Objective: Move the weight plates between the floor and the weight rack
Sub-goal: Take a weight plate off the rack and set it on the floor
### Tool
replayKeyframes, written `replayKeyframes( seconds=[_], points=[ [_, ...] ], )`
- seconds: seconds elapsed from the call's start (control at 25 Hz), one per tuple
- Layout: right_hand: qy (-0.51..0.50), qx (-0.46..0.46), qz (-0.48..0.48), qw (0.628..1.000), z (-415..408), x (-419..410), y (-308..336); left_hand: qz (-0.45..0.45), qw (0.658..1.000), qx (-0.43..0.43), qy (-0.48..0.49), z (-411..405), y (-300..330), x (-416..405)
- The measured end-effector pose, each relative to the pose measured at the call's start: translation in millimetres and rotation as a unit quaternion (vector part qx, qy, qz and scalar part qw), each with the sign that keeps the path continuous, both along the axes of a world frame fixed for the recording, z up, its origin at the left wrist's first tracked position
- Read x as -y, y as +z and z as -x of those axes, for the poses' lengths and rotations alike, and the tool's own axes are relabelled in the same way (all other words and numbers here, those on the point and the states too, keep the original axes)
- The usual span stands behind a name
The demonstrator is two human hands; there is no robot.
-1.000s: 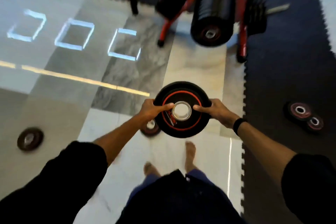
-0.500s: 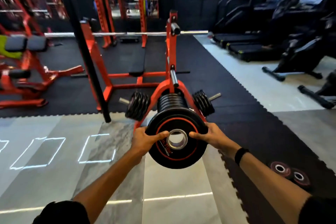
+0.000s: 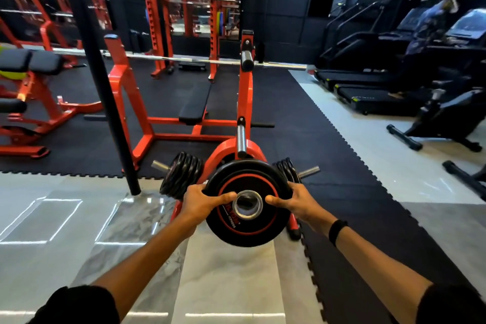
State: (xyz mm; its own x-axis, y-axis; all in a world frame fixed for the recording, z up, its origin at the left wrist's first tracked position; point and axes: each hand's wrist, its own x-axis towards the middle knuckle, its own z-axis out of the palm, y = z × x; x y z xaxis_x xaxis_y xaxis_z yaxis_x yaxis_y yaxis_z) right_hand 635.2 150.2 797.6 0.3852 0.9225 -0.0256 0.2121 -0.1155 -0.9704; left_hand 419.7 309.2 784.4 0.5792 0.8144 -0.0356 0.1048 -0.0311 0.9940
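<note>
A person holds a black weight plate (image 3: 246, 229) with a red ring upright at arm's length, face toward the camera, directly in front of a red weight rack (image 3: 244, 123). The left hand (image 3: 201, 202) grips the plate's left rim, its fingers curled behind the edge and the thumb lying across the face toward the metal center hole; the right hand (image 3: 295, 201) grips the right rim in mirror fashion, thumb pointing inward. A dark band (image 3: 337, 231) circles the right wrist. The plate hangs in the air above the pale tiled floor (image 3: 226, 279), near the rack's base. 2 stacks of black plates (image 3: 181, 179) sit on the rack's side pegs, left and right; a further stack may sit behind the held plate, though it is mostly hidden. Beyond stand a red bench-press frame (image 3: 131, 102) with a barbell (image 3: 184, 59) and treadmills (image 3: 373, 97) on black matting.
</note>
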Motion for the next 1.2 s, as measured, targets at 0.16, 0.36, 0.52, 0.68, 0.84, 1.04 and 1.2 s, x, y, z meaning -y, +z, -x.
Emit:
replayKeyframes(
  seconds=[0.16, 0.36, 0.52, 0.68, 0.84, 1.04, 1.2],
  points=[
    [0.014, -0.008, 0.009, 1.000, -52.0, -49.6, -1.1, 0.016, 1.000, -0.003, 0.004, -46.5, 3.3, -42.5],
    [-0.001, -0.020, 0.041, 0.999, -95.3, -108.0, -34.1, 0.038, 0.998, -0.039, -0.012, -95.1, -31.8, -111.3],
    [-0.012, -0.036, 0.067, 0.997, -136.5, -172.0, -61.1, 0.080, 0.995, -0.049, -0.027, -140.8, -69.6, -175.0],
    [-0.031, -0.054, 0.094, 0.994, -170.0, -228.2, -83.5, 0.119, 0.989, -0.075, -0.039, -175.9, -91.0, -234.2],
    [-0.059, -0.067, 0.118, 0.989, -198.7, -267.8, -105.2, 0.131, 0.984, -0.100, -0.074, -214.8, -103.3, -283.4],
    [-0.062, -0.074, 0.144, 0.985, -234.8, -296.4, -124.6, 0.146, 0.977, -0.126, -0.086, -246.2, -120.3, -311.4],
    [-0.048, -0.076, 0.158, 0.983, -257.9, -317.1, -137.7, 0.150, 0.977, -0.137, -0.068, -266.9, -129.6, -322.7]
  ],
)
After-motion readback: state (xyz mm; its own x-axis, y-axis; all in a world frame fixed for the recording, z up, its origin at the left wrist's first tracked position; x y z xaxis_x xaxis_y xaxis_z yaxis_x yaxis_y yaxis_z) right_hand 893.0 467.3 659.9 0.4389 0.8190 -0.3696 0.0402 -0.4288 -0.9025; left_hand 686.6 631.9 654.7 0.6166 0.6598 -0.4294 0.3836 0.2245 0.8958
